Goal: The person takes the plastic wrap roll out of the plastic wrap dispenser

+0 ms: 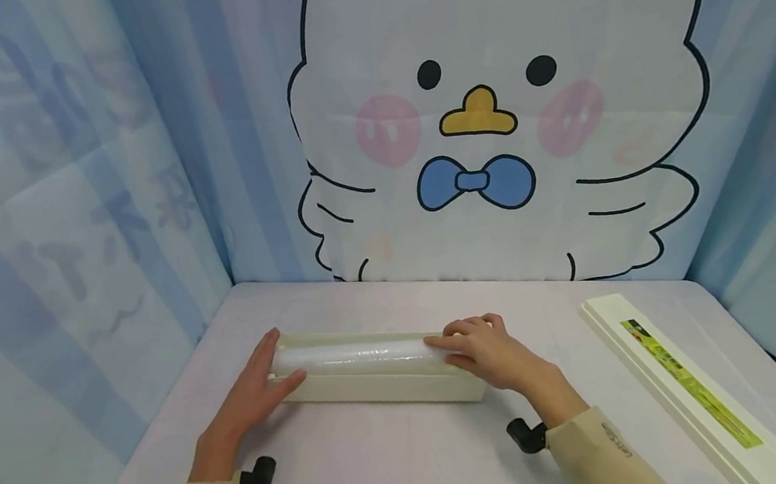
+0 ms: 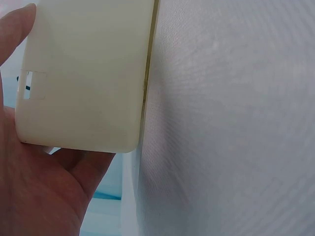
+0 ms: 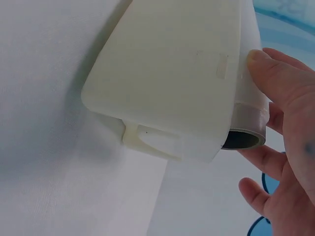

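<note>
A cream-coloured long box (image 1: 389,388) lies open-topped on the table, with a shiny clear roll of plastic wrap (image 1: 364,353) along its opening. The left hand (image 1: 254,390) grips the box's left end, thumb at the front edge and fingers round behind. In the left wrist view that end wall (image 2: 88,83) sits against the palm. At the other end, the right hand (image 1: 488,354) pinches the roll between thumb and fingers. The right wrist view shows the roll's hollow core (image 3: 244,139) tilted up and sticking out past the box's side.
A long cream lid (image 1: 664,386) with a yellow-green label (image 1: 694,383) lies slanted at the right of the table. Curtains with a cartoon bird (image 1: 487,239) stand behind and at both sides. Black wrist devices (image 1: 258,476) are at both cuffs.
</note>
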The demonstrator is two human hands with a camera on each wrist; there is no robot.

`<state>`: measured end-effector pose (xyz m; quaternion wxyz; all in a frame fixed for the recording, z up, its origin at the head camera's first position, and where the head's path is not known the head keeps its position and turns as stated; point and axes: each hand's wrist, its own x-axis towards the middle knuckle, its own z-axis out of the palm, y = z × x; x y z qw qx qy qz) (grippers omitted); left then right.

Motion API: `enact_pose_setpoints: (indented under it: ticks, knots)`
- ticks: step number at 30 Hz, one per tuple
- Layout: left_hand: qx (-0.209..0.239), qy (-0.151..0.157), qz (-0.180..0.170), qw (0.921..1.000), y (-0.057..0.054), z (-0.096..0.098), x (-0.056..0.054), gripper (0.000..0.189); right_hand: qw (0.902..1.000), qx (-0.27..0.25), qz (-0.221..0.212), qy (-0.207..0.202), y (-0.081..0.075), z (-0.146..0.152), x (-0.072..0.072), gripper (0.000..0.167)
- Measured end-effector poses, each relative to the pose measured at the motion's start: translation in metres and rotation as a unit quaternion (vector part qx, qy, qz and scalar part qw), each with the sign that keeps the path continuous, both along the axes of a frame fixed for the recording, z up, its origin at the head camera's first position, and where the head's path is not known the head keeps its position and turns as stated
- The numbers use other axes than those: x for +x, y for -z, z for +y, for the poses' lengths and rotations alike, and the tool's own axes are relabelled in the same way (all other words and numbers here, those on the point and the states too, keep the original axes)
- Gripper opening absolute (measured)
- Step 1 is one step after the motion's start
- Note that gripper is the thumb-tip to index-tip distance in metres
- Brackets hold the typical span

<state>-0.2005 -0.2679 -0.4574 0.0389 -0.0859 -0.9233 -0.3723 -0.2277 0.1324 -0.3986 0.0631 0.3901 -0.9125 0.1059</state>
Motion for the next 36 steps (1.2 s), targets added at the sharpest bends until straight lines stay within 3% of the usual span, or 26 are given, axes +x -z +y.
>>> enact_pose_setpoints:
  ticks: [9, 25, 36]
  knots:
    - [-0.005, -0.004, -0.010, 0.9999, -0.001, 0.000, 0.000, 0.095, 0.9998, -0.021, -0.001, -0.003, 0.000, 0.001, 0.004, 0.042]
    - [-0.006, 0.000, -0.006, 1.0000, -0.002, 0.000, 0.002, 0.093, 0.9923, -0.103, -0.069, 0.010, 0.001, -0.005, 0.014, 0.043]
    - [-0.006, -0.001, -0.004, 1.0000, -0.002, -0.001, 0.000, 0.093, 0.9930, -0.116, -0.023, 0.007, 0.003, -0.012, 0.014, 0.042]
